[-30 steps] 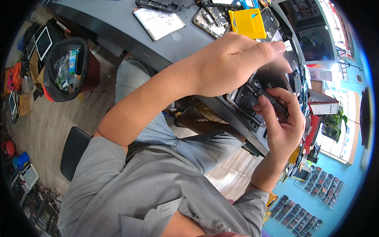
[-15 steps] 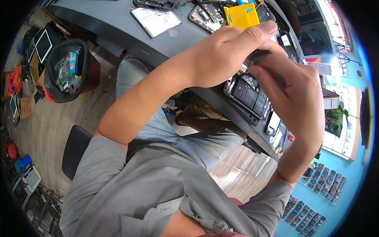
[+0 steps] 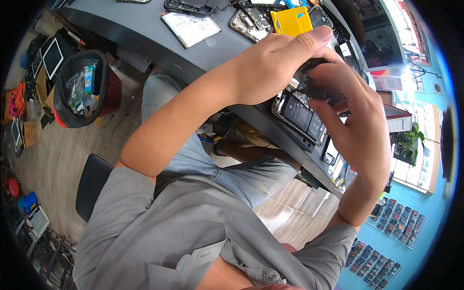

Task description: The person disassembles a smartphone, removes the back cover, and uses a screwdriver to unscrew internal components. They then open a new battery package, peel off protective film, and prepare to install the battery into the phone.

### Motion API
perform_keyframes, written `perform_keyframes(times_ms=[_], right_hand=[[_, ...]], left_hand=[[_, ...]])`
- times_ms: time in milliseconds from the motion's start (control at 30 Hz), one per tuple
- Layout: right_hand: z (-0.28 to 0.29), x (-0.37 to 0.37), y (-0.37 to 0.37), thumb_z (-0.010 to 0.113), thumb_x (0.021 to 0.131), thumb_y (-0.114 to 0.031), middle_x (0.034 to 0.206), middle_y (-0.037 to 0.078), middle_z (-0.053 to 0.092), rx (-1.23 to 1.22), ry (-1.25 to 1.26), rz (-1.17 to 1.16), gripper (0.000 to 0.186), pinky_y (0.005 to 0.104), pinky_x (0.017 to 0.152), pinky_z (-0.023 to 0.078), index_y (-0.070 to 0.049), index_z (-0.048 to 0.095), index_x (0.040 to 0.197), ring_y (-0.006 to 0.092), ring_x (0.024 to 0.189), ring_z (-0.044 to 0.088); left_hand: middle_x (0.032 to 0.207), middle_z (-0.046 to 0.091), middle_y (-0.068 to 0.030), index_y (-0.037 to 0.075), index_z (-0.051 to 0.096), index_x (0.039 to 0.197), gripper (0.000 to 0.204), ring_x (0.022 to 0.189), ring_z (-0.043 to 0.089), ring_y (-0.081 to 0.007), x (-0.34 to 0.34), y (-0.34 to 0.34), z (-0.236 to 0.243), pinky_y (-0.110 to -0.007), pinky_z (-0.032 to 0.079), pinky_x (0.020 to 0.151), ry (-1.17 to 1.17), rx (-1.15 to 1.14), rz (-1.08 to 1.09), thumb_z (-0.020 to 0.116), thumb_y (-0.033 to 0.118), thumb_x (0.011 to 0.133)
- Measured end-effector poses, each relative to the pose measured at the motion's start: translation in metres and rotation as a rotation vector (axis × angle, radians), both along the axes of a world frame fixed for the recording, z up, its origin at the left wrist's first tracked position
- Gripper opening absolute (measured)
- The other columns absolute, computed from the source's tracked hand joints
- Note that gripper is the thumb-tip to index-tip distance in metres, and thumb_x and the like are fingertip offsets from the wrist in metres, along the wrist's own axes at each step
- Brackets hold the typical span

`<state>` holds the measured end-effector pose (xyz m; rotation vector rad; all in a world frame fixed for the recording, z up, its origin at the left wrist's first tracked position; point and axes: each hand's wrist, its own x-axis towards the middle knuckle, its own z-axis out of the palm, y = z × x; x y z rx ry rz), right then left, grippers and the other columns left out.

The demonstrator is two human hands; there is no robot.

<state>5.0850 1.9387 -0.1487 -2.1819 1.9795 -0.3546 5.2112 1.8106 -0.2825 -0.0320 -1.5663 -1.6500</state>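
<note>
My left hand (image 3: 282,60) curls over the desk with thumb stretched along the top and fingers bent. A dark piece (image 3: 313,63) shows under its fingers, too hidden to name. My right hand (image 3: 360,104) is closed, thumb and fingertips pinching a dark-handled tool (image 3: 325,93) that points left; its exact kind cannot be made out. Just below the tool lies an opened phone (image 3: 298,113), its black battery cells and inner parts exposed, its upper end covered by my hands.
On the grey desk (image 3: 130,26) are a white flat battery-like pack (image 3: 191,28), an opened phone frame (image 3: 249,24) and a yellow stand (image 3: 292,21). A monitor (image 3: 372,34) rises at the back right. A lined bin (image 3: 82,89) stands on the floor at left.
My right hand has shifted slightly and its fingers have parted from my left hand, so the dark-handled tool shows more plainly. My left hand stays almost in place.
</note>
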Motion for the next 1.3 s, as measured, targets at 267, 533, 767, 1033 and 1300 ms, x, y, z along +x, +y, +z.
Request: perform_keyframes(times_ms=[267, 533, 767, 1033, 1300], right_hand=[[-0.003, -0.003, 0.007, 0.089, 0.096, -0.009, 0.105, 0.011, 0.082, -0.004, -0.041, -0.067, 0.031, 0.0301, 0.074, 0.061, 0.002, 0.077, 0.123, 0.0151, 0.086, 0.078], [-0.015, -0.005, 0.018, 0.085, 0.095, -0.003, 0.105, 0.013, 0.082, -0.082, -0.119, -0.123, 0.019, 0.0321, 0.066, 0.063, 0.001, 0.078, 0.111, 0.0232, 0.082, 0.081], [-0.019, -0.01, 0.044, 0.085, 0.094, 0.0, 0.108, 0.012, 0.083, -0.194, -0.155, -0.206, 0.023, 0.0301, 0.067, 0.063, 0.002, 0.079, 0.116, 0.0177, 0.081, 0.078], [-0.044, -0.034, 0.107, 0.088, 0.094, -0.001, 0.109, 0.01, 0.083, -0.273, -0.306, -0.518, 0.024, 0.0259, 0.07, 0.062, 0.001, 0.081, 0.118, 0.0111, 0.088, 0.076], [-0.063, -0.049, 0.132, 0.087, 0.097, -0.004, 0.111, 0.01, 0.084, -0.314, -0.383, -0.626, 0.026, 0.027, 0.072, 0.062, 0.001, 0.081, 0.121, 0.0135, 0.096, 0.08]], left_hand=[[0.13, 0.08, -0.0181, -0.001, 0.081, 0.131, 0.081, 0.134, 0.069, -0.0295, 0.008, 0.0, 0.006, -0.037, 0.041, 0.125, -0.145, 0.05, -0.037, 0.025, 0.057, 0.123], [0.135, 0.079, -0.0193, -0.001, 0.08, 0.132, 0.082, 0.137, 0.067, -0.0305, -0.001, -0.002, -0.003, -0.039, 0.039, 0.127, -0.05, -0.039, 0.036, 0.025, 0.059, 0.123], [0.132, 0.078, -0.0165, -0.003, 0.077, 0.139, 0.081, 0.128, 0.07, -0.0195, 0.002, -0.001, 0.001, -0.033, 0.047, 0.121, -0.055, 0.061, -0.058, 0.029, 0.06, 0.123], [0.146, 0.071, -0.0191, -0.005, 0.06, 0.158, 0.098, 0.129, 0.068, -0.0207, 0.012, -0.003, 0.022, -0.032, 0.048, 0.117, -0.233, 0.26, -0.261, 0.02, 0.075, 0.117], [0.149, 0.07, -0.0238, -0.013, 0.053, 0.16, 0.102, 0.133, 0.07, -0.0256, 0.009, 0.007, 0.028, -0.034, 0.051, 0.118, -0.212, 0.304, -0.227, 0.017, 0.072, 0.118]])
